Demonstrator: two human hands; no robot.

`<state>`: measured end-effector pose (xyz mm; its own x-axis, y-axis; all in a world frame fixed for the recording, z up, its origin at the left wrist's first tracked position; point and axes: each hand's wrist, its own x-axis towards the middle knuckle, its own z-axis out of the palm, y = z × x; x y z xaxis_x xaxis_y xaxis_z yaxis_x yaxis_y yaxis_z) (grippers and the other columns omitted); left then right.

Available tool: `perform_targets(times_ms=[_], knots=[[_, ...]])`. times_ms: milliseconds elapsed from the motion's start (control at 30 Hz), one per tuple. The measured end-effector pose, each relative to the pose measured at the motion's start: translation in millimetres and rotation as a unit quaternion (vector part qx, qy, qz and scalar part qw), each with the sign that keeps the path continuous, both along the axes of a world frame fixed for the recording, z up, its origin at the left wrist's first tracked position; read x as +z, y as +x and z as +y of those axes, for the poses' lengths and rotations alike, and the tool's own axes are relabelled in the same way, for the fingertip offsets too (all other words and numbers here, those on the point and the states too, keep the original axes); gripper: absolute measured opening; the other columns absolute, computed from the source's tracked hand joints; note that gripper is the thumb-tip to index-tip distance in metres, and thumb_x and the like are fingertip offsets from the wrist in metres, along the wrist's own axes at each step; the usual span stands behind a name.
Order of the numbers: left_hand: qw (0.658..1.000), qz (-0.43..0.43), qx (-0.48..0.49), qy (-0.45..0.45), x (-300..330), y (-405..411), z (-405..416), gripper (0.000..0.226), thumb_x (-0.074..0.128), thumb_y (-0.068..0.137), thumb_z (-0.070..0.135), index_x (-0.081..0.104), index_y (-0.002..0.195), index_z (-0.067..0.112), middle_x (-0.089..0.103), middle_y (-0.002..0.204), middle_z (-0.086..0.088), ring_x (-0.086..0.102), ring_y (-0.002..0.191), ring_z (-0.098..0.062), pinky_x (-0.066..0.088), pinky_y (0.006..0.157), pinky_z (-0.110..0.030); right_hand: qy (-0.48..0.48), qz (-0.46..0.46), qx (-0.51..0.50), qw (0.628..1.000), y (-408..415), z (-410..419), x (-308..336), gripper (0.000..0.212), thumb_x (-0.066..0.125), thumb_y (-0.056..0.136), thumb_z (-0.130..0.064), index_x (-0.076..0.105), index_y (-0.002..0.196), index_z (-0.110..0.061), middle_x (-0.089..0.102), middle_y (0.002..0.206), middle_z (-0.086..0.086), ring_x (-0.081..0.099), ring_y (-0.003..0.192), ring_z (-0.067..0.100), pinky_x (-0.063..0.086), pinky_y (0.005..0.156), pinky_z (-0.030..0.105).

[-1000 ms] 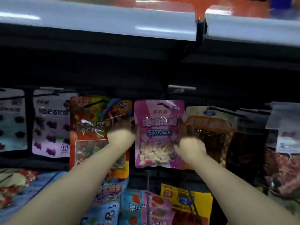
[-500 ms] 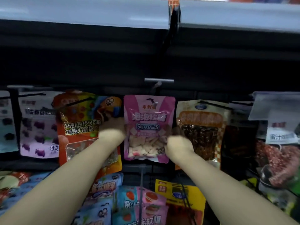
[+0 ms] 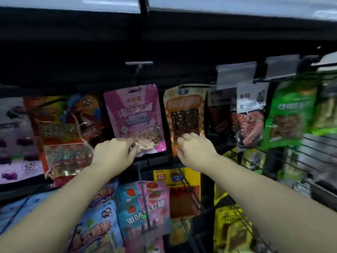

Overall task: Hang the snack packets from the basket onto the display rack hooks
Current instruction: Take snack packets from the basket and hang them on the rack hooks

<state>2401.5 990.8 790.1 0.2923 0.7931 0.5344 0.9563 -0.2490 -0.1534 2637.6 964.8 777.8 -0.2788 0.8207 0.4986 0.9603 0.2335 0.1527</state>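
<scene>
A pink snack packet (image 3: 133, 114) with white cubes in its window hangs tilted from a rack hook under a grey tag holder (image 3: 139, 63). My left hand (image 3: 114, 152) pinches the packet's lower left corner between thumb and fingers. My right hand (image 3: 194, 148) is off the pink packet. It hovers with loosely curled fingers in front of the bottom of the orange packet (image 3: 184, 110) hanging beside it, and holds nothing. The basket is not in view.
Hanging packets fill the rack: an orange-red one (image 3: 62, 128) to the left, a red meat one (image 3: 249, 114) and green ones (image 3: 291, 110) to the right, and more on wire hooks (image 3: 184, 181) below. A grey shelf edge (image 3: 73, 4) runs overhead.
Both hands held the pink packet by its sides before. The right hand has let go and moved right, the left has slid to the lower corner. The view has shifted right and is blurred.
</scene>
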Motion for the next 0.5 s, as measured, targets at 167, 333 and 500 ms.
perform_targets(times_ms=[167,333,500], knots=[[0.998,0.002,-0.058,-0.006,-8,69,-22,0.034,0.04,0.096,0.052,0.063,0.111,0.032,0.071,0.103,0.005,0.068,0.092,-0.026,0.045,0.059,-0.029,0.031,-0.003,-0.039,0.999,72,-21,-1,0.021,0.058,0.087,-0.026,0.065,0.087,-0.006,0.065,0.081,0.013,0.064,0.078,0.034,0.05,0.063,0.039],[0.993,-0.005,-0.112,0.019,-4,159,-21,0.034,0.039,0.095,0.055,0.061,0.113,0.035,0.069,0.102,0.01,0.069,0.086,-0.022,0.049,0.056,-0.028,0.094,0.033,-0.08,0.992,169,-21,12,0.02,0.06,0.078,-0.025,0.065,0.084,-0.006,0.062,0.074,0.012,0.063,0.069,0.035,0.05,0.052,0.036],[0.991,-0.078,-0.112,0.011,9,257,-2,0.048,0.04,0.091,0.064,0.055,0.127,0.037,0.063,0.118,0.012,0.066,0.101,-0.022,0.051,0.069,-0.031,0.1,0.038,-0.111,0.988,259,-3,25,0.038,0.055,0.091,-0.034,0.057,0.117,-0.006,0.057,0.103,0.013,0.055,0.096,0.035,0.048,0.07,0.039]])
